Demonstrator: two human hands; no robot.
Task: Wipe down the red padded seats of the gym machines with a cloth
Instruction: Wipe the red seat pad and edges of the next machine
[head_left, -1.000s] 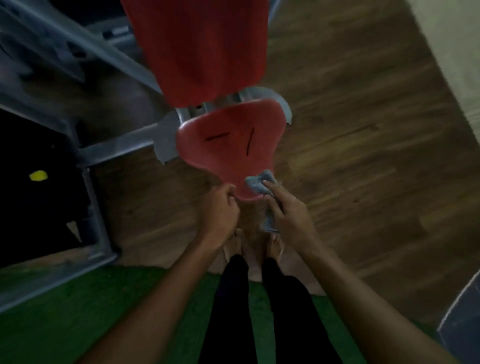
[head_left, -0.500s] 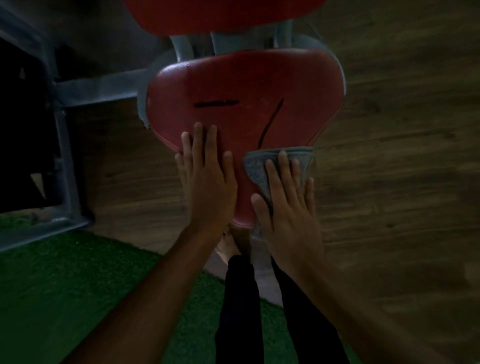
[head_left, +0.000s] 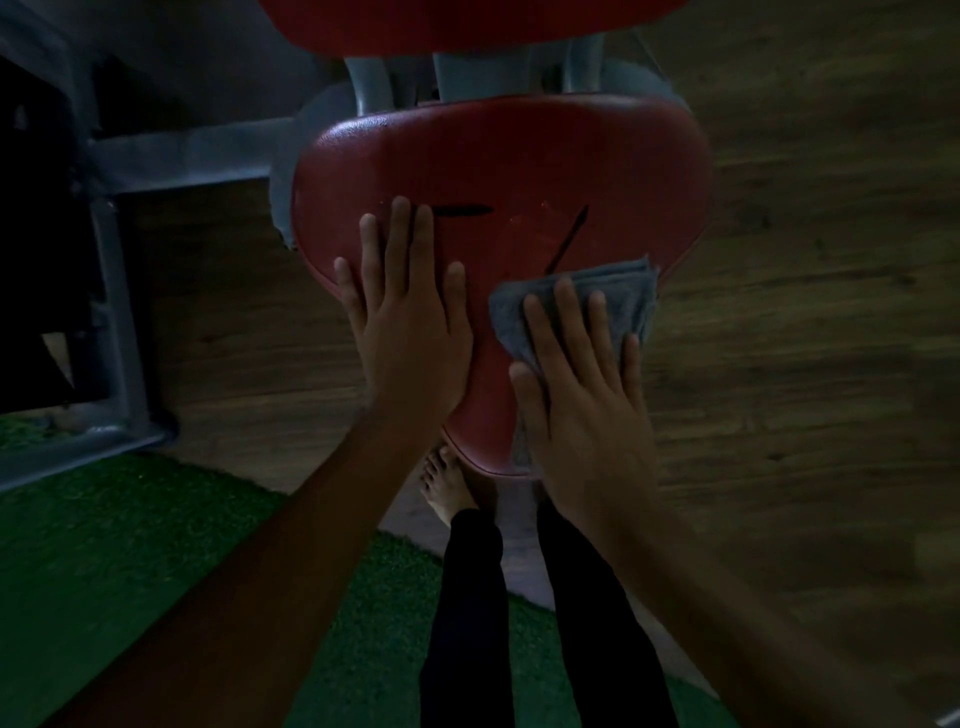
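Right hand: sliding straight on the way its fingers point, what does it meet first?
The right hand, flat on the cloth, would likely cross the diagonal dark slit in the red seat first, just beyond the cloth's front edge.

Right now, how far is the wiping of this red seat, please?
Done: cannot tell; no wiped patch shows on the red seat. In hand: the right hand presses the grey cloth flat on the seat's near right edge, while the left hand lies flat on its left side. Left: likely the wide rear part beyond the cloth, and the red pad above.
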